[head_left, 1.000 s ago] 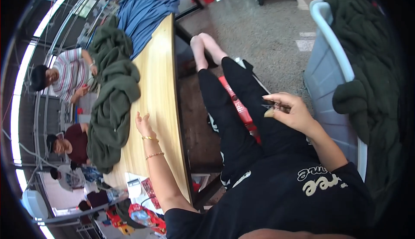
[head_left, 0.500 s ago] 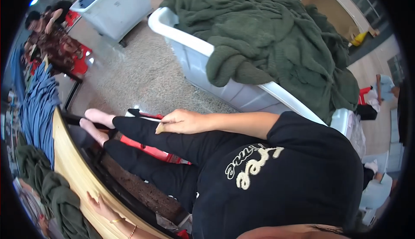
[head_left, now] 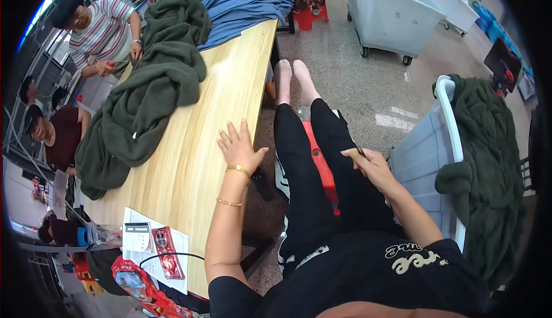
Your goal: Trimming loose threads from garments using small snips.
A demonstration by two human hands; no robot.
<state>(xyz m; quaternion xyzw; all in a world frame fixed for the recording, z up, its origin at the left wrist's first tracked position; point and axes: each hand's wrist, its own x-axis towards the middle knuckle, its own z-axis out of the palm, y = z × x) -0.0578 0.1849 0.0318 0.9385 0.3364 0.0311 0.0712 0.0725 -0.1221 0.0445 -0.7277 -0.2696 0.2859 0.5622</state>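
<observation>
My left hand (head_left: 238, 152) rests palm down near the edge of the wooden table (head_left: 184, 168), fingers spread, holding nothing. Over my lap, my right hand (head_left: 374, 171) is closed in a pinch on a small dark pointed tool (head_left: 360, 150), too small to name and mostly covered by the fingers. Dark green knit garments (head_left: 152, 102) lie in a long heap along the table's far left side, apart from my left hand. Beyond them, blue garments (head_left: 244, 4) are piled at the table's far end.
A white bin (head_left: 422, 157) overflowing with green knitwear (head_left: 489, 174) stands at my right. Another wheeled bin (head_left: 397, 22) is farther off. Across the table, a person in a striped shirt (head_left: 103, 27) handles fabric. A red-cased phone (head_left: 167, 252) lies on papers (head_left: 179, 234) near my left elbow.
My view has swung left toward the table, bringing the co-workers in and shifting the bins rightward. My left hand now lies flat on the table; my right hand stays pinched over my lap.
</observation>
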